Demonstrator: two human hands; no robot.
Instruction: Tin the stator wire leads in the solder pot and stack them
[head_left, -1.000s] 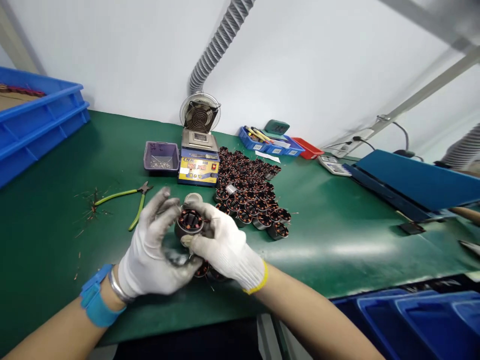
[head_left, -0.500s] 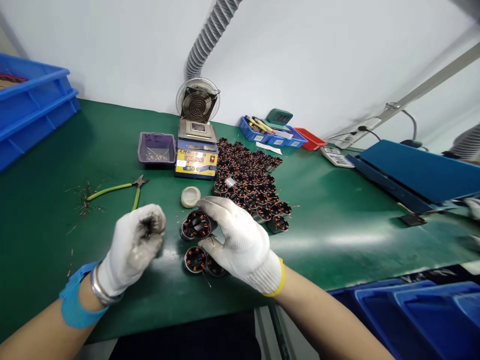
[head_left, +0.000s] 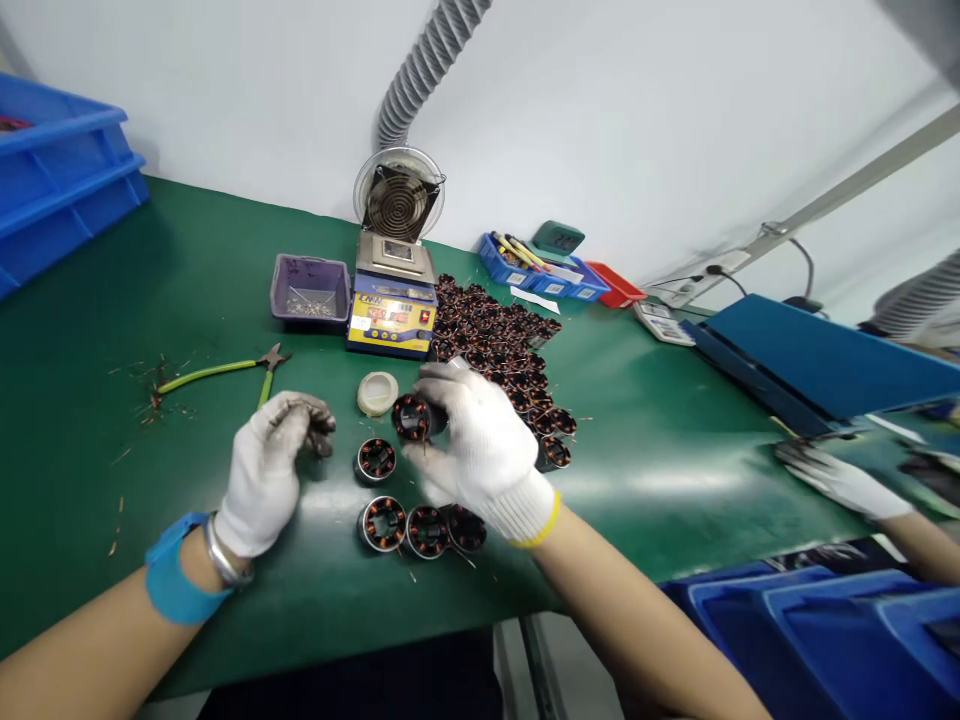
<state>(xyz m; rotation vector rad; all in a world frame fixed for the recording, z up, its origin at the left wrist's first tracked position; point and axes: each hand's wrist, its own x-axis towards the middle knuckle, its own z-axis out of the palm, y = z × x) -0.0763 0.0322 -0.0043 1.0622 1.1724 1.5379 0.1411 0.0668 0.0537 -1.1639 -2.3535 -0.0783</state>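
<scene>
My gloved right hand (head_left: 480,450) holds a copper-wound ring core (head_left: 412,417) between thumb and fingers, just right of a round whitish cup (head_left: 377,393). To the left, my gloved left hand (head_left: 277,460) has its fingers curled together; whether anything is inside is hidden. Between the hands a single core (head_left: 375,460) stands on the green table. Nearer the front edge, three more cores (head_left: 427,531) stand in a row. Many cores (head_left: 495,330) are packed together beyond my right hand, beside a yellow and blue device (head_left: 390,322) with a lit display.
Green-handled cutters (head_left: 210,375) and wire scraps lie at left, near a purple tray (head_left: 310,290). Blue crates (head_left: 67,190) stand at far left. Another person's gloved hand (head_left: 840,480) rests at right beside a blue panel (head_left: 832,350). Blue bins (head_left: 825,640) sit below.
My right hand has moved slightly up, lifting a core off the single one now uncovered. My left hand's fingers have turned and closed more. A co-worker's hand has come in at right.
</scene>
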